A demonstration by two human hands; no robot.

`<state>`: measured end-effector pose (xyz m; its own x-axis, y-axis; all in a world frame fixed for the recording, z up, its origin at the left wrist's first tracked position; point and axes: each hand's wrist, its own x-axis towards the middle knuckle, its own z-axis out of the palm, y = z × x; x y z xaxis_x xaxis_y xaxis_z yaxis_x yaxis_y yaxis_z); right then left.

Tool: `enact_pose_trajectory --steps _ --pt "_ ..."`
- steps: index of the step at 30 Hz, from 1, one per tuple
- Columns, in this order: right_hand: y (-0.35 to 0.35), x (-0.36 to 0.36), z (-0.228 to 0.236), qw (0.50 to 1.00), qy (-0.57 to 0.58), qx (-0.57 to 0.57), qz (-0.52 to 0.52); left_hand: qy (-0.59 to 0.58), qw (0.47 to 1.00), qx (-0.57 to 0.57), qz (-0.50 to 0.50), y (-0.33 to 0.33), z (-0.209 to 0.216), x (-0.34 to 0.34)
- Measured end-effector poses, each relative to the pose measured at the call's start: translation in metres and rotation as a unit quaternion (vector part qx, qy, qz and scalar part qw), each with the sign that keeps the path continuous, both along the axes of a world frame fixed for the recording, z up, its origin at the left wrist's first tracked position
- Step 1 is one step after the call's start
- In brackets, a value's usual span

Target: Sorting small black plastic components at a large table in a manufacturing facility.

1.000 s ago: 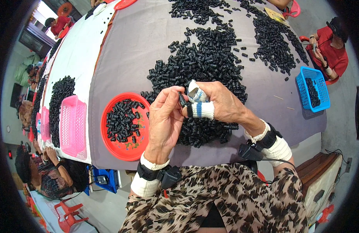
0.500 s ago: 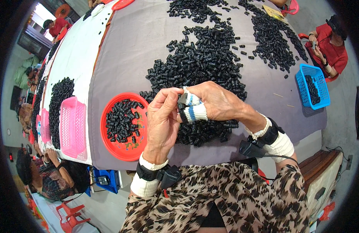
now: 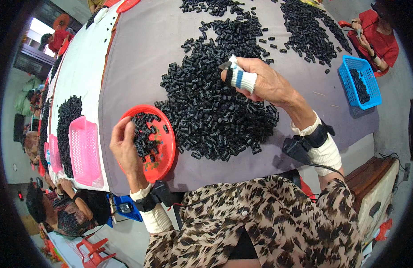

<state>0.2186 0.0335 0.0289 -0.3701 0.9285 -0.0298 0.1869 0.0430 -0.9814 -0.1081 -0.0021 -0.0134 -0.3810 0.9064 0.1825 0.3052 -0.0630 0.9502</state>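
My left hand (image 3: 127, 145) hovers over the left rim of a round red tray (image 3: 169, 154), its fingers drawn together; anything between them is hidden. Small black ribbed cylinders (image 3: 146, 134) and yellow-green scraps lie in the tray. Above a large heap of similar black cylinders (image 3: 215, 111), my right hand (image 3: 266, 82) is closed, wearing a white finger wrap with a blue stripe (image 3: 242, 79). A small dark, flat, blade-like piece (image 3: 224, 65) sticks out at its fingertips. White knitted cuffs and black straps cover both wrists.
A pink basket (image 3: 85, 154) stands left of the tray, a blue basket (image 3: 360, 82) with black cylinders at the right table edge. More black cylinders (image 3: 304, 33) lie at the far right. People sit at the right (image 3: 378, 42) and at the left (image 3: 59, 205).
My hands have come apart. The left moved left to the red tray; the right rose up and to the right over the heap, keeping the blade-like piece.
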Motion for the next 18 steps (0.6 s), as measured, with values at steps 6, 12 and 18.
enact_pose_trajectory --steps 6,12,18 --pt "-0.001 0.009 -0.008 0.998 -0.017 -0.030 -0.046 0.162 0.941 -0.038 -0.296 0.006 -0.040 0.105" --pt "-0.006 0.021 -0.020 0.998 -0.026 -0.031 -0.038 0.382 0.851 0.035 -0.358 0.010 -0.057 0.145" --pt "-0.007 0.021 -0.034 0.998 -0.042 -0.047 -0.031 0.376 0.841 0.039 -0.388 0.009 -0.064 0.145"
